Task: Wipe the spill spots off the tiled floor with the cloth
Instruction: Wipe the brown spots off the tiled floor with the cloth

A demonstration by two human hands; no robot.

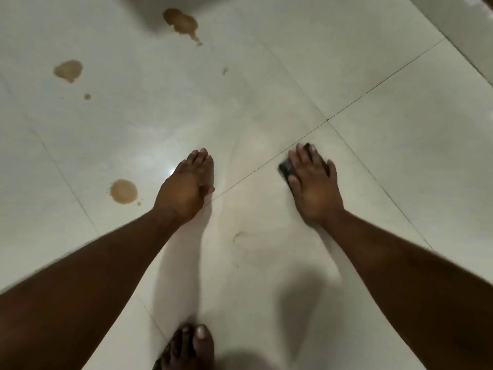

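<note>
My right hand point(312, 182) presses flat on a small dark cloth point(286, 166) against the pale tiled floor point(386, 156), right of centre; only the cloth's edge shows past my fingers. My left hand point(186, 182) rests on the floor with straight fingers, holding nothing. Brown spill spots lie to the left: one round spot point(123, 191) close to my left hand, one point(68, 70) farther away, and a larger one point(181, 22) at the top. A faint smeared streak point(240, 236) marks the tile between my arms.
My bare foot point(189, 345) stands at the bottom centre. A tiny brown drop point(87, 96) and a small dark speck point(225, 71) lie on the tile. A dark shadowed shape point(149, 6) sits at the top edge. A raised tile edge point(469, 36) runs along the upper right.
</note>
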